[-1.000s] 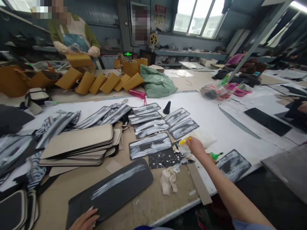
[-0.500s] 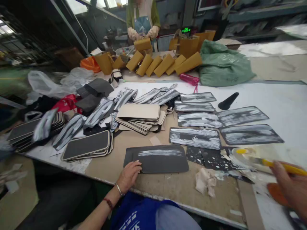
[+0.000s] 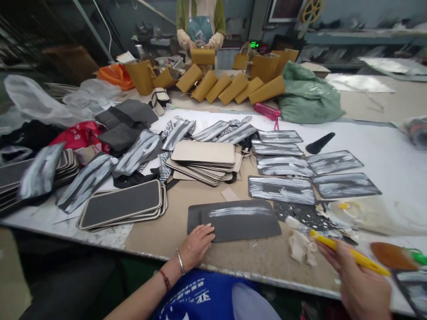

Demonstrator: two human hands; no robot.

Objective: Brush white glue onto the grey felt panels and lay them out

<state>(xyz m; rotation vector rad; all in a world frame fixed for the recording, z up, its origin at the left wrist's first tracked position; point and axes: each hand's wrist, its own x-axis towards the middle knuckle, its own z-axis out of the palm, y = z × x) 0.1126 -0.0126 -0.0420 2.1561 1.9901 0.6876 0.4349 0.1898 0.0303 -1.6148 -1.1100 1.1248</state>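
My left hand (image 3: 197, 243) rests with fingers flat on the lower left edge of a dark grey panel (image 3: 243, 229). A white streak of paste runs along the panel's upper part. My right hand (image 3: 362, 273) is closed around the yellow handle of a brush (image 3: 328, 242). Its pale bristles hang above a crumpled cloth (image 3: 302, 249), right of the panel; I cannot tell whether they touch it. Behind the brush lies a clear container (image 3: 358, 213) with whitish stuff in it. Several white-streaked panels (image 3: 282, 190) lie beyond.
Left of the panel are a stack of dark panels with pale edges (image 3: 122, 205) and a stack of beige panels (image 3: 203, 152). Farther back stand several mustard-coloured bags (image 3: 203, 86), with a co-worker (image 3: 200, 29) behind them. A green sack (image 3: 307, 95) lies at the back right.
My right hand has brought the brush leftward from the container toward the panel. My left hand stays on the panel. The whole view has shifted somewhat.
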